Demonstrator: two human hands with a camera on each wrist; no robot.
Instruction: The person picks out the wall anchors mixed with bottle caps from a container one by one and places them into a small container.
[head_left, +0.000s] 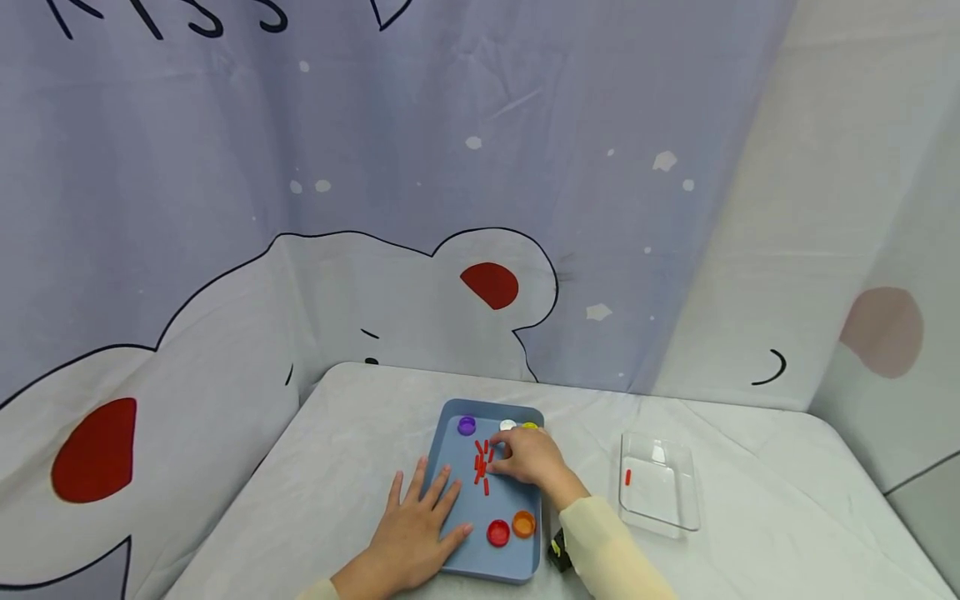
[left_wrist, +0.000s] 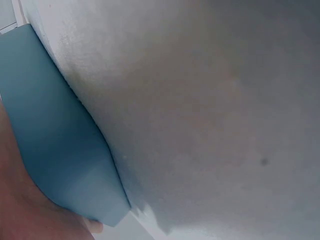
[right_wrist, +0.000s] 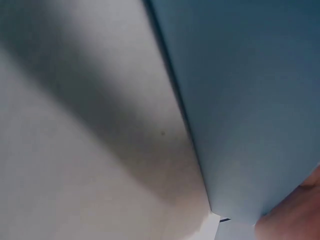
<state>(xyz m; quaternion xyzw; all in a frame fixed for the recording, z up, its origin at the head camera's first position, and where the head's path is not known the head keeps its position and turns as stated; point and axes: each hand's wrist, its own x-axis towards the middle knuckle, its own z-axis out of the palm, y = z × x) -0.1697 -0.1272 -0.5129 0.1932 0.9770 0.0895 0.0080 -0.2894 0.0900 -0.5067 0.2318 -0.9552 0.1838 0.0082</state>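
Note:
Several short red sticks (head_left: 480, 463) lie in a loose cluster on a blue-grey tray (head_left: 459, 546). My right hand (head_left: 534, 457) reaches over the tray's right side, its thumb and forefinger apart at the sticks' right edge. Whether a fingertip touches a stick is too small to tell. Flat and with fingers spread, my left hand (head_left: 412, 533) rests across the tray's left edge. Both wrist views show mostly the tray's outer wall, with part of the left hand (left_wrist: 30, 210) and the right hand (right_wrist: 295, 215) at the lower corners.
On the tray stand small round cups: purple (head_left: 467, 426), white (head_left: 507, 425), partly hidden yellow (head_left: 530, 425), red (head_left: 498, 533) and orange (head_left: 523, 524). Right of it sits a clear box (head_left: 660, 483) with one red stick (head_left: 627, 477). A black object (head_left: 558, 552) lies by the right sleeve.

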